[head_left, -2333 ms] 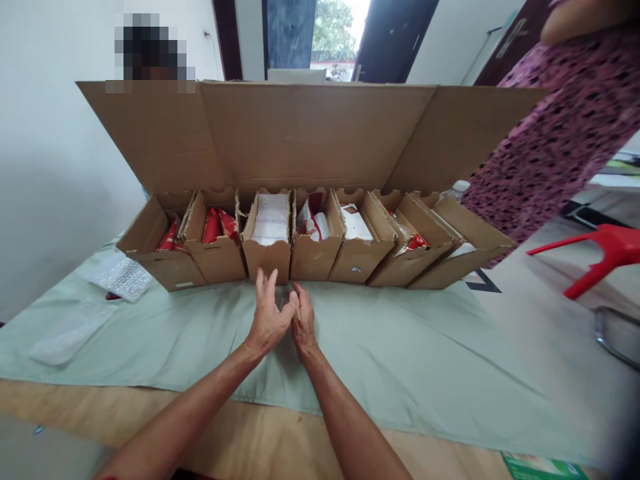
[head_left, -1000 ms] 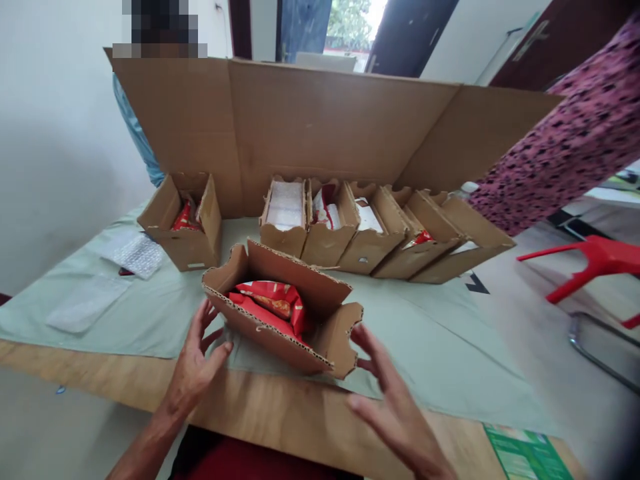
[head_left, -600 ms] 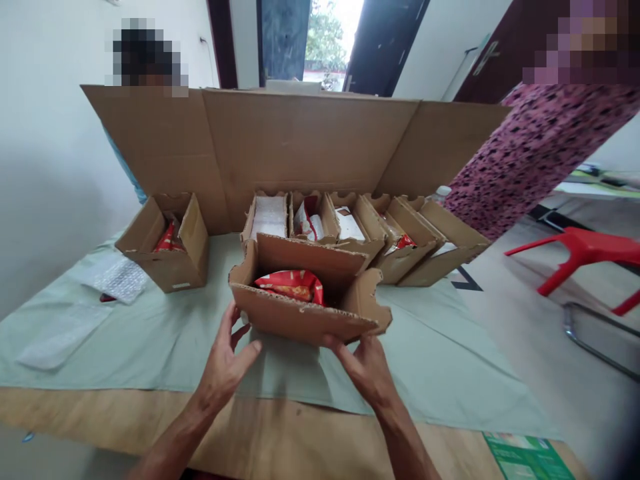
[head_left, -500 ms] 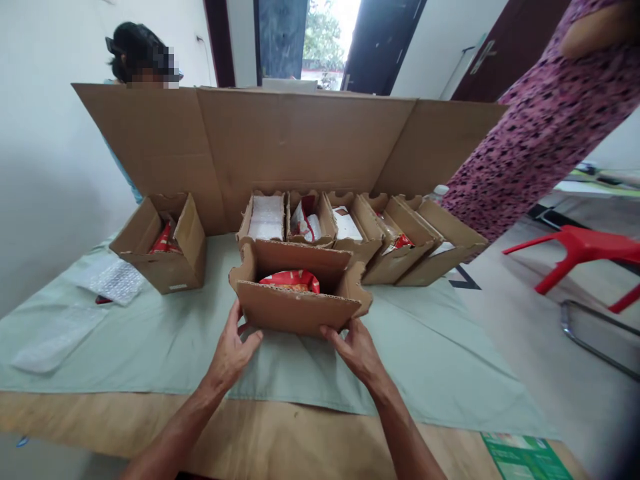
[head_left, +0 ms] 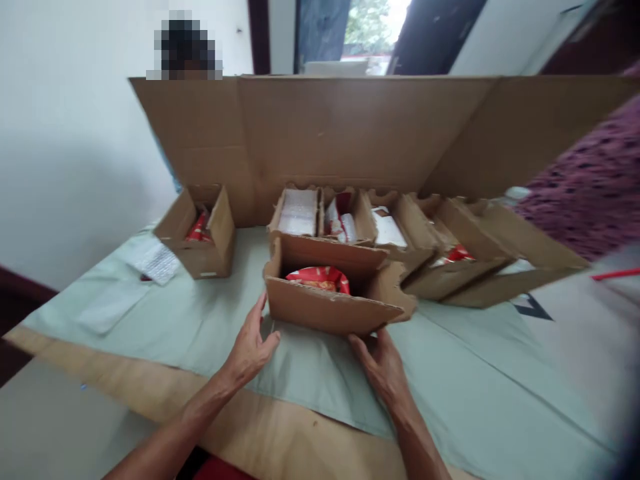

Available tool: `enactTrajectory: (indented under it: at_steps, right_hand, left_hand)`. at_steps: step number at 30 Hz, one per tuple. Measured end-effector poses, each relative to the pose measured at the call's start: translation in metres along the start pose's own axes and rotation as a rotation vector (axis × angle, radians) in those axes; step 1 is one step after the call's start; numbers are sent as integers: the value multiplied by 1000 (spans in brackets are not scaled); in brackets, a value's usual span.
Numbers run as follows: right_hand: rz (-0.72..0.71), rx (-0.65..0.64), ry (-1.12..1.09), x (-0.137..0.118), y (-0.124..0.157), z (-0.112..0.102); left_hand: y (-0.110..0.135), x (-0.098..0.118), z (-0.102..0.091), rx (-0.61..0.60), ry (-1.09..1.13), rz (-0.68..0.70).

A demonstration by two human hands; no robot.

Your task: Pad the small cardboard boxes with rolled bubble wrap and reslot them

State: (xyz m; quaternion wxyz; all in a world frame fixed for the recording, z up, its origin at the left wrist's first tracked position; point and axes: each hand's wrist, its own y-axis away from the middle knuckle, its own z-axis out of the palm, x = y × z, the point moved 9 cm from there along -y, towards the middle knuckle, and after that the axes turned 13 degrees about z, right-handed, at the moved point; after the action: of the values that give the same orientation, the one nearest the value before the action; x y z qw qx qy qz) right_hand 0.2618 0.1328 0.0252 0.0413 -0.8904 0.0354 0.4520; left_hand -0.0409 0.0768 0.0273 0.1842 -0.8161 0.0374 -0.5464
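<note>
An open cardboard box (head_left: 330, 312) with a red printed packet (head_left: 320, 277) inside stands at the middle, in front of a row of similar boxes. My left hand (head_left: 253, 347) is at its left end, thumb spread away and fingertips close to the side; whether they touch is unclear. At the lower right corner is my right hand (head_left: 385, 367), thumb by the bottom front edge and fingers partly hidden by the box. Neither hand is wrapped round it.
Behind stand several boxes, including one with bubble wrap (head_left: 299, 212). Another box (head_left: 207, 259) sits left, near loose bubble wrap (head_left: 155, 261). A tall cardboard panel (head_left: 350, 133) spans the back. One person (head_left: 185, 50) is behind it; another's patterned clothing (head_left: 595, 187) shows right.
The view has swung left, so everything appears further right. My left hand has loosened from the box's left end, and my right thumb has slipped down to its bottom edge.
</note>
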Motion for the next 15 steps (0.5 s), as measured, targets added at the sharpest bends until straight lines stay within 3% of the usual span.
enactTrajectory:
  at_steps: [3, 7, 9, 12, 15]
  right_hand:
    - [-105, 141, 257, 28, 8, -10]
    - [-196, 158, 518, 60, 18, -15]
    - [-221, 153, 600, 63, 24, -16]
    - [-231, 155, 672, 60, 28, -16]
    - [-243, 178, 676, 54, 27, -16]
  left_hand:
    - [2, -14, -58, 36, -255, 46]
    - [-8, -38, -172, 138, -825, -43]
    - [-18, -50, -217, 189, -915, -100]
    - [-41, -68, -254, 227, -960, -160]
    - [-61, -83, -266, 242, -956, -213]
